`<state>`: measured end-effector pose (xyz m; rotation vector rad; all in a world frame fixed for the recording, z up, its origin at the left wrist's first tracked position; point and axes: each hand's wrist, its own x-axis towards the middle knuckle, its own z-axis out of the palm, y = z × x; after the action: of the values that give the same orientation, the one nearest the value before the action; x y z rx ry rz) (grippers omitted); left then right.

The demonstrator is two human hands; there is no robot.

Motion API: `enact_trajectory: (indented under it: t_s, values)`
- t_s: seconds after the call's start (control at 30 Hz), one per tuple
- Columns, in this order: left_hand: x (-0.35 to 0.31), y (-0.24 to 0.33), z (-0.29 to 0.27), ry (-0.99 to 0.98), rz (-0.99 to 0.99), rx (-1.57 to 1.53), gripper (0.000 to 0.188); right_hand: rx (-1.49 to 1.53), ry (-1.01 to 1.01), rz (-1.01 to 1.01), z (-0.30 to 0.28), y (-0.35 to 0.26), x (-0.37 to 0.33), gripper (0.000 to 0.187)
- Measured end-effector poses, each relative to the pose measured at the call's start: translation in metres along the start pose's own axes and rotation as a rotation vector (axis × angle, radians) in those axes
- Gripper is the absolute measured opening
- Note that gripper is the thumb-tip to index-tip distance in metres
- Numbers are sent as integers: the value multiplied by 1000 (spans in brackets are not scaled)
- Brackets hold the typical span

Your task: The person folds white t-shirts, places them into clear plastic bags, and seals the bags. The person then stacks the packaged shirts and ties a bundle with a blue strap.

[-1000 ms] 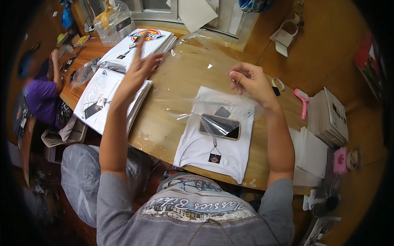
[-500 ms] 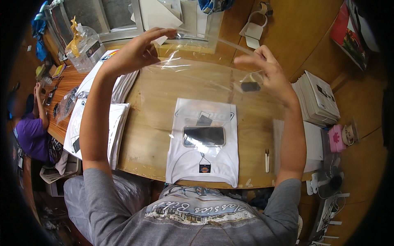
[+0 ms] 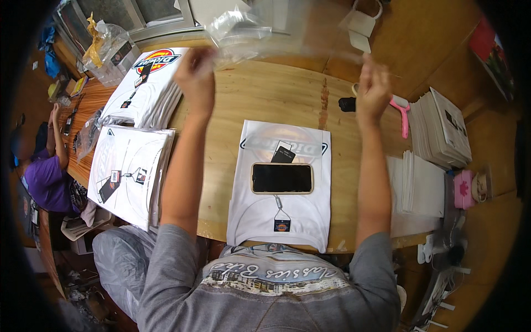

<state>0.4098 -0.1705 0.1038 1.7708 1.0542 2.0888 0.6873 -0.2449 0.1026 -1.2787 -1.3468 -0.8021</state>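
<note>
A clear plastic bag [image 3: 243, 30] spans the far side of the table, raised and blurred by motion. My left hand [image 3: 198, 77] closes on its left end, fingers smeared. At its right end my right hand [image 3: 373, 86] pinches the edge, fingers pressed together. Between my forearms lies a folded white T-shirt [image 3: 254, 216], its collar toward me. On the shirt rests a smartphone [image 3: 282, 178] with a dark screen and pale case. A black hang tag [image 3: 284, 155] shows just beyond the phone, and a small dark tag [image 3: 282, 225] on a cord lies by the collar.
Two stacks of white T-shirts, a far one [image 3: 155, 94] and a nearer one [image 3: 130, 171], stand left. At right are a pile of packed shirts [image 3: 437, 133], white sheets [image 3: 423, 185], a pink-handled tool [image 3: 402, 116] and a pink box [image 3: 463, 189]. Another person [image 3: 47, 177] sits far left.
The plastic bag has swung up and away from over the shirt toward the far side. My forearms are straighter, and the right hand has dropped slightly nearer.
</note>
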Motion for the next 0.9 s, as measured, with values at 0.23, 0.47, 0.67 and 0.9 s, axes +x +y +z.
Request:
enact_trajectory:
  t_s: [0.23, 0.47, 0.67, 0.9]
  values:
    - [-135, -124, 35, -423, -556, 323, 7, -84, -482, 433, 38, 66, -162, 13]
    - [-134, -140, 49, -586, -569, 538, 2, 252, -567, 824, 45, 85, -190, 6]
    - [-134, -170, 25, -491, -1150, -177, 15, 643, -725, 1250, 34, 83, -166, 14]
    - [-137, -148, 14, -540, -1216, -263, 15, 718, -872, 1369, 14, 101, -175, 11]
